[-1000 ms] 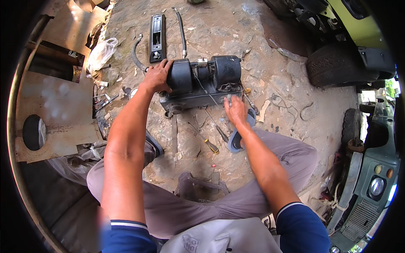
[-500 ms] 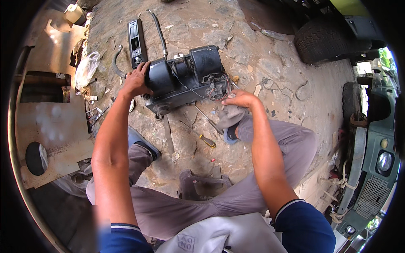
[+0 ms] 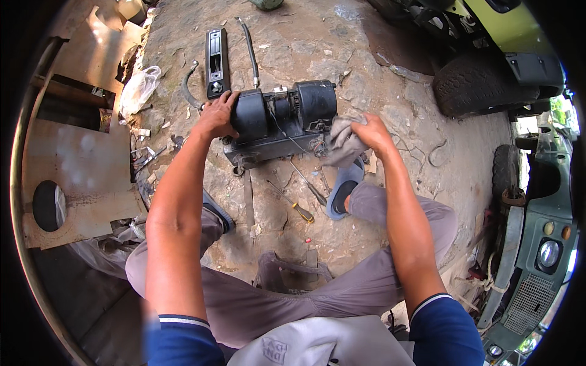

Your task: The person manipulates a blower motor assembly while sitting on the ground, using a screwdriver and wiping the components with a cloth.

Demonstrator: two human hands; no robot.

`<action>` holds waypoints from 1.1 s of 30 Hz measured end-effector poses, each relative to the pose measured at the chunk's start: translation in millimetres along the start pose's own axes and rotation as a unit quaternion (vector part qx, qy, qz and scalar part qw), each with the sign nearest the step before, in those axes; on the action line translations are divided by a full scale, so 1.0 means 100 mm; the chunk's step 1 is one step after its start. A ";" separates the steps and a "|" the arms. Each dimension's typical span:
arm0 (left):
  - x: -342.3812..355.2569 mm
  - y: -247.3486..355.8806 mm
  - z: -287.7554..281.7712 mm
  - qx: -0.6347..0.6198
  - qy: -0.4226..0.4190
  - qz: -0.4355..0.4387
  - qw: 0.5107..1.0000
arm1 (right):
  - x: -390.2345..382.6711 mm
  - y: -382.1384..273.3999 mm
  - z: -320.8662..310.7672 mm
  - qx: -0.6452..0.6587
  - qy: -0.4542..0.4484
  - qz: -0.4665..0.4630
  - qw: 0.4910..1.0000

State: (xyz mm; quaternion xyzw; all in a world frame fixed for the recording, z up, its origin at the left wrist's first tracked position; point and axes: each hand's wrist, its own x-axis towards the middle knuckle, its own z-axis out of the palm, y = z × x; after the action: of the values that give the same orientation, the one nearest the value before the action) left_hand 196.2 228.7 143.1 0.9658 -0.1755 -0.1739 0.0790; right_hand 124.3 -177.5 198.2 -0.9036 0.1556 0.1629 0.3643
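Observation:
A black blower unit (image 3: 278, 135) with two rounded housings and loose thin wires lies on the rocky ground in front of me. My left hand (image 3: 218, 116) grips its left end, fingers over the rounded housing and thumb toward the front. In my right hand (image 3: 372, 132) a grey rag (image 3: 343, 139) is bunched up at the unit's right end, covering part of the wiring there. Whether the rag presses on the unit, I cannot tell. Between my feet and the unit lie a yellow-and-black-handled screwdriver (image 3: 303, 213) and a second tool with a dark handle (image 3: 317, 195).
Behind the unit's left end are a long black panel (image 3: 217, 64), a black hose (image 3: 249, 53) and a curved hose (image 3: 190, 88). Rusty sheet metal (image 3: 85, 177) and a plastic bag (image 3: 140, 88) lie left. A tyre (image 3: 473, 85) and a green vehicle front (image 3: 540, 256) stand right.
My right hand has lifted the grey rag from beside my shoe up to the unit's right end. The left hand keeps its hold. The whole view has shifted slightly.

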 end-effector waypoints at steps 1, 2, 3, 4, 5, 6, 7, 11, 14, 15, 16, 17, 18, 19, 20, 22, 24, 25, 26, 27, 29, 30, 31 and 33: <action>-0.05 -0.02 0.02 -0.003 0.001 -0.003 1.000 | -0.07 -0.15 -0.08 0.063 0.000 0.002 0.998; -0.06 -0.02 0.01 -0.006 0.004 -0.003 1.000 | -0.18 -0.35 -0.21 0.124 0.004 0.006 0.992; -0.07 -0.01 0.01 -0.009 0.006 0.000 1.000 | -0.29 -0.52 -0.35 0.120 -0.006 -0.008 0.993; -0.07 -0.01 -0.01 -0.009 0.004 -0.002 1.000 | -0.39 -0.69 -0.47 0.116 -0.018 -0.023 0.993; -0.07 -0.01 -0.02 -0.008 0.002 -0.005 1.000 | -0.52 -0.86 -0.56 0.144 0.014 -0.052 0.988; -0.06 0.01 -0.02 -0.008 -0.001 -0.005 1.000 | -0.65 -0.99 -0.64 0.170 0.047 -0.079 0.981; -0.06 0.02 -0.02 -0.008 -0.003 -0.008 1.000 | -0.74 -1.11 -0.66 0.238 0.076 -0.131 0.959; -0.04 -0.01 0.02 -0.015 0.009 -0.003 1.000 | -0.61 -1.18 -0.64 0.142 0.196 -0.223 0.944; -0.02 -0.02 0.01 -0.023 0.007 -0.003 1.000 | -0.29 -0.92 -0.68 -0.113 0.075 -0.089 0.987; -0.02 0.00 0.00 -0.016 -0.001 -0.007 1.000 | -0.29 -0.86 -0.68 -0.032 0.092 -0.085 0.992; -0.01 0.02 -0.01 -0.009 -0.008 -0.010 1.000 | -0.27 -0.80 -0.71 0.049 0.109 -0.082 0.990; 0.00 0.01 -0.01 -0.013 -0.002 -0.005 1.000 | -0.27 -0.79 -0.73 0.246 0.073 -0.070 0.964; -0.02 0.00 0.01 -0.011 0.001 -0.006 1.000 | -0.26 -0.78 -0.72 0.335 0.053 -0.065 0.939; -0.03 -0.01 0.03 -0.008 0.005 -0.006 1.000 | -0.26 -0.78 -0.71 0.420 0.031 -0.059 0.905; -0.02 -0.01 0.04 -0.005 0.009 -0.005 1.000 | -0.30 -0.82 -0.72 0.502 0.012 -0.052 0.863; -0.02 -0.05 0.04 -0.006 0.007 -0.005 1.000 | -0.35 -0.95 -0.58 0.508 -0.002 -0.101 0.855; -0.03 0.01 0.00 -0.016 -0.007 -0.014 1.000 | -0.39 -1.07 -0.37 0.478 0.014 -0.167 0.862; -0.03 0.02 0.00 -0.017 -0.007 -0.014 1.000 | -0.37 -1.08 -0.22 0.434 0.014 -0.183 0.882; -0.02 0.02 -0.01 -0.016 -0.007 -0.013 1.000 | -0.33 -1.05 -0.04 0.389 0.015 -0.199 0.899; -0.02 0.00 -0.01 -0.014 -0.007 -0.013 1.000 | -0.26 -0.97 0.24 0.343 0.028 -0.232 0.910; -0.05 -0.06 -0.02 -0.012 -0.006 -0.017 1.000 | -0.21 -0.87 0.76 0.201 0.047 -0.278 0.938; -0.09 -0.08 0.00 -0.013 -0.006 -0.018 1.000 | -0.25 -0.81 0.97 0.100 0.055 -0.288 0.951; -0.04 -0.05 0.00 -0.016 0.001 -0.006 1.000 | -0.14 -0.52 1.20 0.040 0.054 -0.325 0.943; 0.05 0.03 -0.02 -0.028 0.002 0.006 1.000 | 0.08 0.04 1.49 -0.076 0.060 -0.383 0.919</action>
State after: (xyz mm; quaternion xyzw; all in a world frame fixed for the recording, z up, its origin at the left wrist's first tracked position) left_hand 200.5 224.5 144.4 0.9625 -0.1760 -0.1763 0.1071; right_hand 103.2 -75.7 90.4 -0.9270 -0.1939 -0.0321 0.3194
